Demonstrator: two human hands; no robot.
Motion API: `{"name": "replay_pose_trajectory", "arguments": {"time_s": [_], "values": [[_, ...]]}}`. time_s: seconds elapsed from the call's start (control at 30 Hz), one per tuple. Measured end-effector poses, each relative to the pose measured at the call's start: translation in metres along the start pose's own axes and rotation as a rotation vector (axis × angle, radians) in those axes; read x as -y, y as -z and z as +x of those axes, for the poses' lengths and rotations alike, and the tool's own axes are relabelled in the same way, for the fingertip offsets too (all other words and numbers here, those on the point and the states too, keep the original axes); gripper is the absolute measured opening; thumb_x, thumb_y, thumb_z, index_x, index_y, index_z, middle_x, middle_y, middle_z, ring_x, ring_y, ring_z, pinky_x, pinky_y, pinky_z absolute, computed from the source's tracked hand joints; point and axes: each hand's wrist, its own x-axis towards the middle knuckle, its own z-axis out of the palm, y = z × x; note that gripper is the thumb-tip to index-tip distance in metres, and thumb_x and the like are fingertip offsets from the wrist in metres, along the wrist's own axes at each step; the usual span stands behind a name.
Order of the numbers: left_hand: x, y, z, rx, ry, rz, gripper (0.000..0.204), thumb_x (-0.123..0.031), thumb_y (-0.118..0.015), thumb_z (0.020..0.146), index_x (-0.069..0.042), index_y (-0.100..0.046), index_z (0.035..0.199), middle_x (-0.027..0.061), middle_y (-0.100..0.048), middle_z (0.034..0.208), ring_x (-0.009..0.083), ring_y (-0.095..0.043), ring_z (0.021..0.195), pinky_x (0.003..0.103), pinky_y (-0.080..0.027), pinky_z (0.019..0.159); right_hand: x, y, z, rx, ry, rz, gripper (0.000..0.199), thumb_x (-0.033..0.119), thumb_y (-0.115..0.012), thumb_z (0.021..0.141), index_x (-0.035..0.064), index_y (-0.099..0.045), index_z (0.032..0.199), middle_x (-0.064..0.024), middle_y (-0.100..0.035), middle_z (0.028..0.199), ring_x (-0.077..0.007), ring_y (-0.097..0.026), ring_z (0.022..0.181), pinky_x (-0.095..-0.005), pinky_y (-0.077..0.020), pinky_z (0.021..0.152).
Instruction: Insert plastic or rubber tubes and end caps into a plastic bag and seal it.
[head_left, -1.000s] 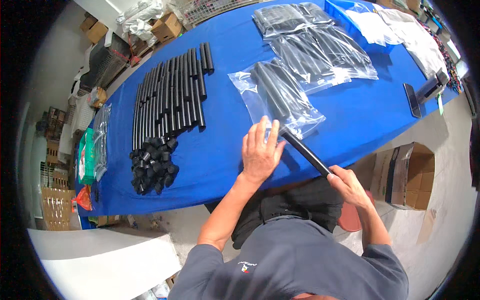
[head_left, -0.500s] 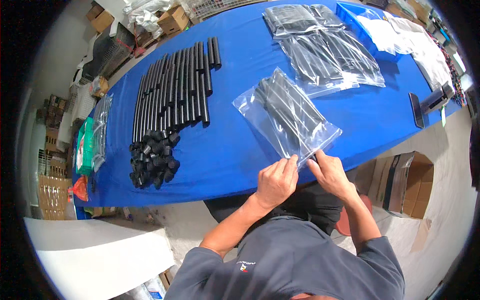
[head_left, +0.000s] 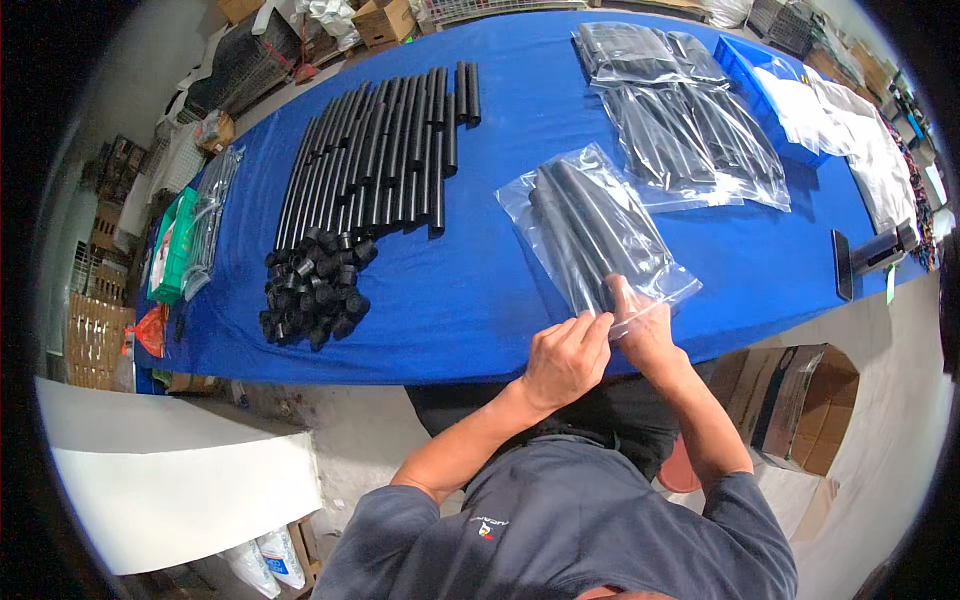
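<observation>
A clear plastic bag (head_left: pixel 660 262) with several black tubes (head_left: pixel 590 225) inside lies slantwise near the table's front edge. Its near end is at my hands. My left hand (head_left: pixel 570 360) is closed, pinching the bag's near edge between thumb and fingers. Just beside it, my right hand (head_left: pixel 648 328) grips the same end, its thumb pointing up along the tubes. Clear film overlaps part of that hand; whether its fingers are inside the bag I cannot tell. Further back lie filled bags of black tubes (head_left: pixel 665 135).
On the left, loose black tubes (head_left: pixel 375 165) lie in rows above a heap of black caps (head_left: pixel 318 285). A green bin (head_left: pixel 172 245) stands at the left edge. At right are a blue bin (head_left: pixel 745 75), a phone (head_left: pixel 842 265) and, below the table, a cardboard box (head_left: pixel 805 405).
My right hand has moved further up over the bag's near end, its thumb now lying along the tubes. My left hand keeps its pinch. The whole view has shifted slightly.
</observation>
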Motion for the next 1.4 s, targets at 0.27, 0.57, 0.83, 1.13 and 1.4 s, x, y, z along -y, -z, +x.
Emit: {"name": "replay_pose_trajectory", "arguments": {"time_s": [0.27,0.57,0.83,1.13,1.4], "values": [[0.005,0.005,-0.004,0.138,0.074,-0.086,0.020,-0.002,-0.066,0.081,0.000,-0.064,0.101,0.0126,-0.064,0.079,0.0303,-0.066,0.067,0.040,-0.054,0.061,-0.003,-0.006,0.012,0.161,0.083,0.021,0.052,0.015,-0.064,0.085,0.0041,-0.050,0.134,-0.0179,-0.067,0.088,-0.0367,-0.069,0.073,-0.0466,-0.0529,0.058],[0.083,0.030,0.069,0.169,0.008,-0.143,0.024,-0.024,-0.073,0.086,-0.005,-0.068,0.099,0.0136,-0.069,0.081,0.0314,-0.067,0.065,0.042,-0.054,0.060,-0.040,-0.001,-0.010,0.068,0.127,-0.036,0.057,0.004,-0.061,0.085,0.0026,-0.049,0.141,-0.0159,-0.064,0.085,-0.0338,-0.065,0.075,-0.0458,-0.0522,0.063],[0.303,0.005,0.192,0.232,0.213,0.772,0.057,-0.039,-0.056,0.098,-0.007,-0.048,0.144,0.0289,-0.041,0.149,0.0447,-0.031,0.144,0.052,-0.028,0.118,-0.040,0.009,-0.026,-0.097,0.019,0.201,0.030,0.000,-0.065,0.081,0.0044,-0.066,0.111,-0.0152,-0.061,0.084,-0.0362,-0.061,0.074,-0.0462,-0.0489,0.063],[0.367,-0.038,0.221,0.460,0.308,0.901,0.038,-0.025,-0.056,0.096,-0.005,-0.061,0.129,0.0245,-0.055,0.136,0.0404,-0.044,0.137,0.052,-0.035,0.114,-0.043,0.012,-0.024,-0.051,0.031,0.116,0.036,0.004,-0.071,0.074,0.0057,-0.065,0.110,-0.0109,-0.055,0.074,-0.0314,-0.058,0.067,-0.0440,-0.0470,0.059],[0.376,-0.044,0.216,0.236,0.197,0.748,0.032,-0.009,-0.055,0.087,0.005,-0.065,0.114,0.0203,-0.059,0.134,0.0380,-0.057,0.121,0.044,-0.046,0.105,-0.042,0.006,-0.021,-0.094,0.071,0.099,0.034,0.006,-0.073,0.075,0.0055,-0.064,0.108,-0.0094,-0.051,0.072,-0.0291,-0.055,0.065,-0.0419,-0.0442,0.056]]}}
